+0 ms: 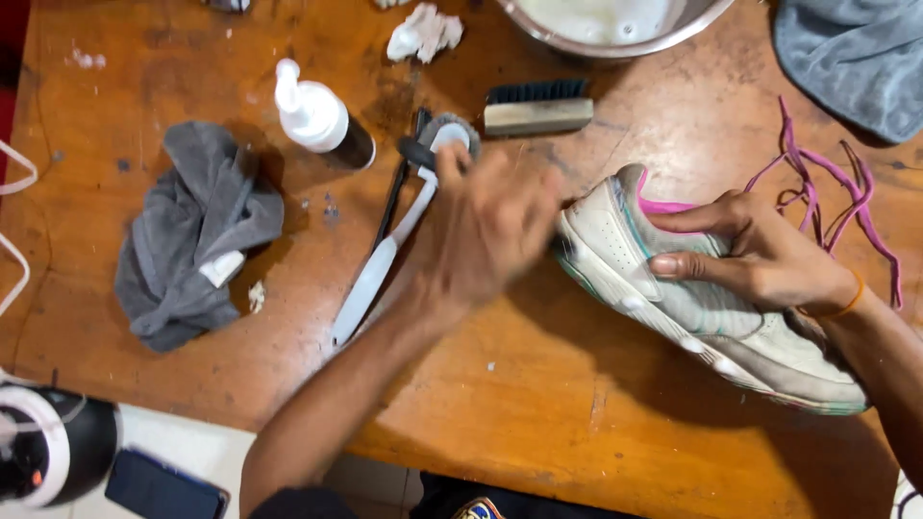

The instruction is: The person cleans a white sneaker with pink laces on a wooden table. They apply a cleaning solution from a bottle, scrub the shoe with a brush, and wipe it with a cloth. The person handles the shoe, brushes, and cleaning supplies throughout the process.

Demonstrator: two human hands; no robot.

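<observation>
A dirty white sneaker (pixel 711 317) with pink lining and teal trim lies on its side on the wooden table (pixel 538 404). My right hand (pixel 760 255) grips it around the collar, thumb along the side. My left hand (pixel 490 231) is blurred with motion and pressed against the sneaker's heel, fingers curled. Whatever it may hold is hidden. Just left of that hand lie a long white-handled brush (pixel 380 264) and a black-handled one (pixel 396 187).
Pink laces (pixel 817 192) lie loose behind the sneaker. A wooden-backed brush (pixel 538 108), a white pump bottle (pixel 312 115), a grey cloth (pixel 192 235), a metal bowl of soapy water (pixel 615 34) and a grey towel (pixel 856 58) surround the work. A phone (pixel 163 485) lies below the table edge.
</observation>
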